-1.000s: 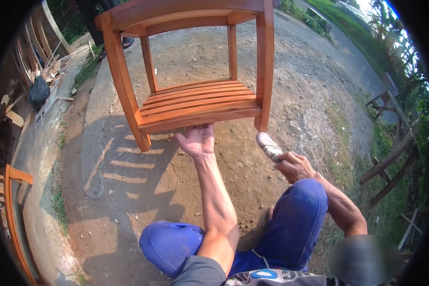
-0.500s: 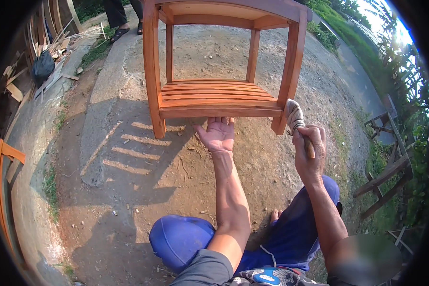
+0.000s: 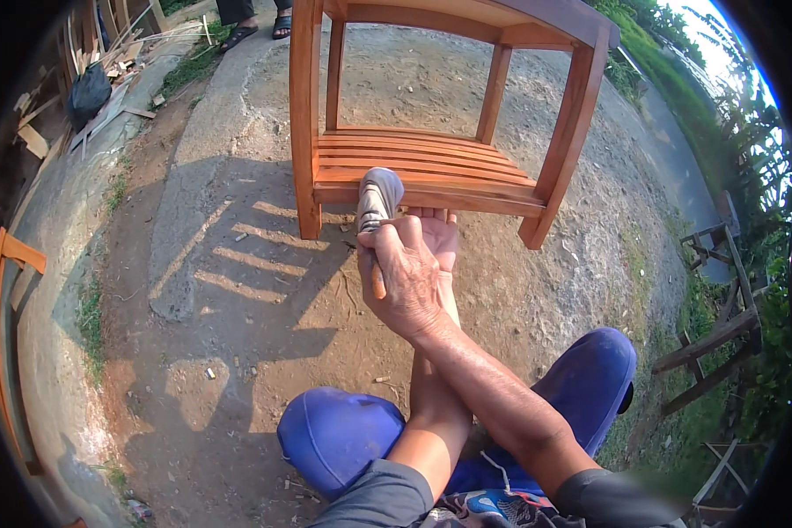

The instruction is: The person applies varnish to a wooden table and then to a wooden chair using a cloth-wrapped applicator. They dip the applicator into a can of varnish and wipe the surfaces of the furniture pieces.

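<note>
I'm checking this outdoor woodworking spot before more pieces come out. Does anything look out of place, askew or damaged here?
Nothing on the wooden table looks broken; its slats lie even. It seems to tilt, but that may be the lens. The right hand holds a brush at the slatted shelf, crossing over the left hand. Loose wood scraps lie piled far left.

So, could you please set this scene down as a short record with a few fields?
Setting: outdoors, bare dirt ground
Main item: reddish-brown wooden table with a slatted lower shelf, standing on the ground
Right hand: crossed over the left forearm, fingers closed on a grey-bristled brush with a wooden handle, bristles at the shelf's front edge
Left hand: mostly hidden behind the right hand, by the shelf's front edge; contact unclear
Person: seated, blue trousers
Background: scrap wood pile, upper left
</note>
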The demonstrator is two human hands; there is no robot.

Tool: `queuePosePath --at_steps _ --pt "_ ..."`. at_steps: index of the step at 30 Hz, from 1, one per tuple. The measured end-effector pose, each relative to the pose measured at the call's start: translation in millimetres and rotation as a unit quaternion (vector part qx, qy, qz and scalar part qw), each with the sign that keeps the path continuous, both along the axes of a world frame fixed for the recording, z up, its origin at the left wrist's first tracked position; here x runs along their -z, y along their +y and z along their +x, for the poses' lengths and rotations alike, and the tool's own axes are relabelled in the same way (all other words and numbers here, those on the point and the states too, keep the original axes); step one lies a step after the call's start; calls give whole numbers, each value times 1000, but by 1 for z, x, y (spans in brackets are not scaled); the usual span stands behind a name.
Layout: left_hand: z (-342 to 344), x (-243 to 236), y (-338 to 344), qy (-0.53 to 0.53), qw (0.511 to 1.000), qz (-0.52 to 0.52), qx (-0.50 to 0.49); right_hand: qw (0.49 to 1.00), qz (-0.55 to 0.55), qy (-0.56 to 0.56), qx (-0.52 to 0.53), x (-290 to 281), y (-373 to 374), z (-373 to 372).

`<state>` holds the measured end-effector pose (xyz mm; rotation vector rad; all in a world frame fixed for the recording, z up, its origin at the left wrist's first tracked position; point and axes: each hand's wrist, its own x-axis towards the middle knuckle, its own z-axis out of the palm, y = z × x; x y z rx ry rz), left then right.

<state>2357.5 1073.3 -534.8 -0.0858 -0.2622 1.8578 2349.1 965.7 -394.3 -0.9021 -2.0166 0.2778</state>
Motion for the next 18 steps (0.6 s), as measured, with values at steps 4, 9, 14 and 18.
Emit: queuePosePath --at_steps 4,9,14,18 --pt "11 -5 -3 -12 1000 21 -7 997 -39 47 -47 0 -1 -30" --pt "5 -2 -1 -29 1000 3 -7 989 -77 72 -103 -12 5 -32" --pt "5 4 -7 -11 1000 -1 7 942 -259 105 -188 -58 70 40" --pt "4 -18 -10 -20 1000 -24 -6 923 -286 -103 -237 -119 109 33"
